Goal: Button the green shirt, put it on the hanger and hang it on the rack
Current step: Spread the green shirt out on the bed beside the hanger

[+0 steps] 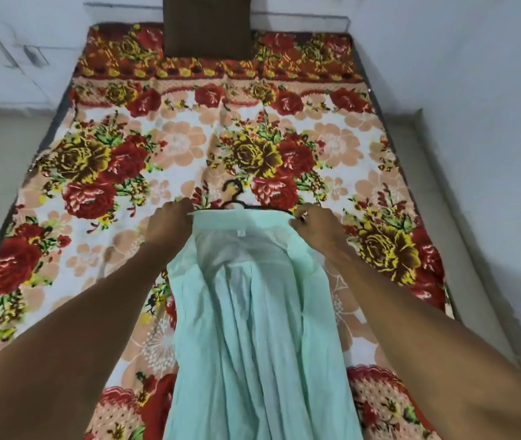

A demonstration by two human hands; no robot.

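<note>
Floral bed [170, 144], brown pillow [208, 25] — hanger [237, 198]; shirt [252, 312]

I see a pale mint-green shirt [252, 312], a black hanger [237, 198], a bedspread [94, 173] patterned with red, yellow and peach flowers on white, and a dark brown cushion [208, 25].

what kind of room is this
Most likely a bedroom in a home. A bed with a floral sheet fills the view, a brown pillow leans against the white wall at its head, and both hands hold a green shirt over it, near a hanger.
</note>
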